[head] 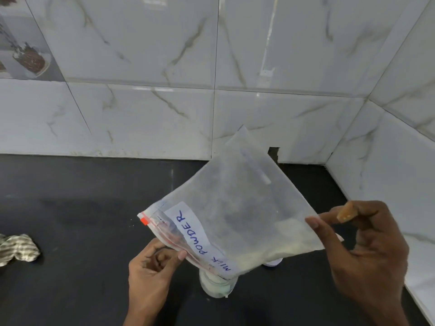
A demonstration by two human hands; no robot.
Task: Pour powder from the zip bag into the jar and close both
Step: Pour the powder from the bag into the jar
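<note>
A clear zip bag [237,205] with a white label reading MILK POWDER is held tilted, its red zip mouth pointing down-left over a small clear jar [217,287] on the black counter. Pale powder lies along the bag's lower edge and inside the jar. My left hand [153,267] pinches the zip edge just left of the jar's mouth. My right hand [367,250] grips the bag's raised right side between thumb and fingers. A white round thing [273,263], perhaps the jar's lid, peeks out behind the bag.
The black counter [82,220] runs back to white marble wall tiles [164,118], with a tiled side wall close on the right. A crumpled striped cloth [17,250] lies at the left edge. A small dark gap [273,154] shows in the back tiles.
</note>
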